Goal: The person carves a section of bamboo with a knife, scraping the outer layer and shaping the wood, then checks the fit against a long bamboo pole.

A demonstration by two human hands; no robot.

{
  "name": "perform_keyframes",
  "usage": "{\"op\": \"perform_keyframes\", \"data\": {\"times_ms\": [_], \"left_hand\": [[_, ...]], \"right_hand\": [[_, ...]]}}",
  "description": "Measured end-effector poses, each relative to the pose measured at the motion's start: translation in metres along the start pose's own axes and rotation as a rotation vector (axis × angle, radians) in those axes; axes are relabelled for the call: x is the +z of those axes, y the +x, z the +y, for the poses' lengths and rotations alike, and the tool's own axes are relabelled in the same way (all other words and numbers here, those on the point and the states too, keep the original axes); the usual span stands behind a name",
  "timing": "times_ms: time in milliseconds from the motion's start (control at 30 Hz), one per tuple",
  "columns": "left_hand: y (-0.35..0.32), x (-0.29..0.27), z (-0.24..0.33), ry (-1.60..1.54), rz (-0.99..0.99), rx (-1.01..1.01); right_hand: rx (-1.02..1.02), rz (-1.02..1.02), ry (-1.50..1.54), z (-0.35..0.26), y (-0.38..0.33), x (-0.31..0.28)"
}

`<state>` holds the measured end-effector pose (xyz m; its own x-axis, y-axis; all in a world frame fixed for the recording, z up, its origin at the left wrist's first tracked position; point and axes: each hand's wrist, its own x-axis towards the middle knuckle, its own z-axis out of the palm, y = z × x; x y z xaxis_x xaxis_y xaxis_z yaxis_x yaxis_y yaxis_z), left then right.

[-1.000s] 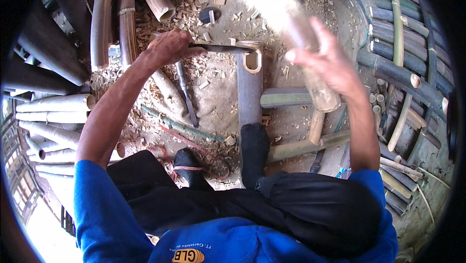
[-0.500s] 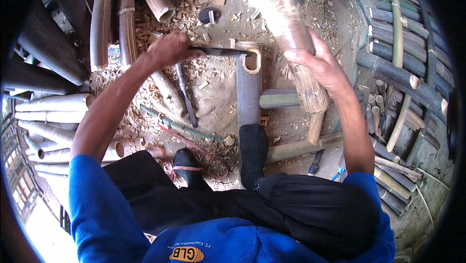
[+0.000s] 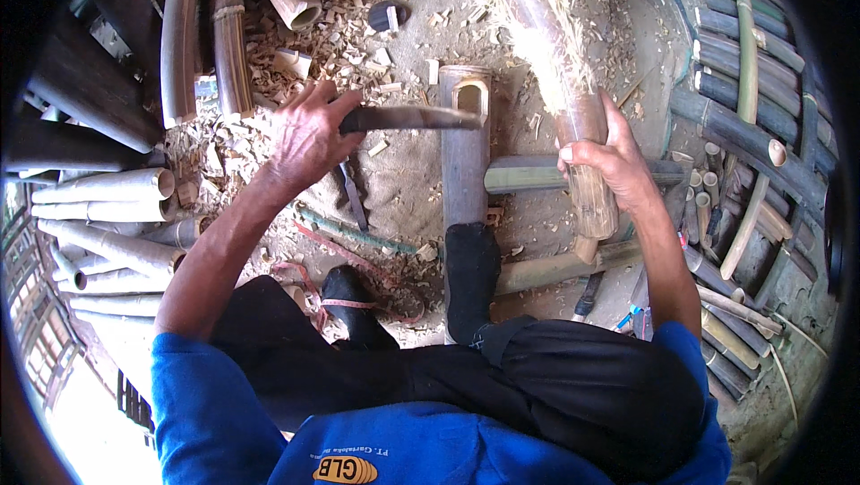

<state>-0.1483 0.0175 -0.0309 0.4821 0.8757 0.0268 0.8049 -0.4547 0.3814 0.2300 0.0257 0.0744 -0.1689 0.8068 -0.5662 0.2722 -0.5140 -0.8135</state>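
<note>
My left hand [image 3: 309, 131] is closed round a flat, dark chisel [image 3: 412, 118], its grip end hidden in my fingers. The chisel points right, with its free end over a dark bamboo pole [image 3: 464, 171], just below the oblong hole [image 3: 469, 97] cut near the pole's far end. To the right of the pole, my right hand [image 3: 609, 163] grips a thick wooden mallet [image 3: 546, 46] by its lower part. The mallet slants up and left, its surface frayed into pale fibres. My foot in a black sock [image 3: 472, 274] rests on the pole's near part.
Another chisel [image 3: 354, 197] lies on the sacking floor among wood shavings [image 3: 269, 64]. A greenish bamboo piece [image 3: 528, 175] runs across, right of the pole. Bamboo poles [image 3: 107, 185] are stacked at the left, with more on a rack [image 3: 752, 64] at the right. A red strap [image 3: 345, 257] lies near my other foot.
The chisel has come nearer to me, from the hole's edge to just below it. The mallet has moved down and slightly right, standing more upright. My view has shifted slightly.
</note>
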Motion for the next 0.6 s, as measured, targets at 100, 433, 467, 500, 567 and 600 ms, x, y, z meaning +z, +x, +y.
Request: {"op": "perform_keyframes", "data": {"times_ms": [100, 433, 467, 500, 567, 600], "left_hand": [[-0.008, 0.006, 0.006, -0.087, -0.25, -0.146], [-0.017, 0.004, -0.008, -0.225, -0.346, -0.092], [-0.013, 0.009, 0.001, -0.059, -0.246, -0.071], [-0.011, 0.009, 0.001, -0.015, -0.259, -0.068], [-0.003, 0.005, 0.01, 0.053, -0.305, -0.102], [-0.003, 0.006, 0.009, 0.049, -0.277, -0.092]], "right_hand": [[-0.01, -0.041, -0.046, -0.008, 0.005, 0.005], [-0.673, -0.363, -1.084, -0.009, 0.017, 0.013], [-0.885, -0.452, -1.219, -0.007, 0.023, 0.01], [-1.058, -0.512, -1.283, -0.003, 0.033, 0.005], [-1.08, -0.496, -1.434, 0.008, 0.064, -0.012], [-1.103, -0.49, -1.504, 0.008, 0.079, -0.014]]}}
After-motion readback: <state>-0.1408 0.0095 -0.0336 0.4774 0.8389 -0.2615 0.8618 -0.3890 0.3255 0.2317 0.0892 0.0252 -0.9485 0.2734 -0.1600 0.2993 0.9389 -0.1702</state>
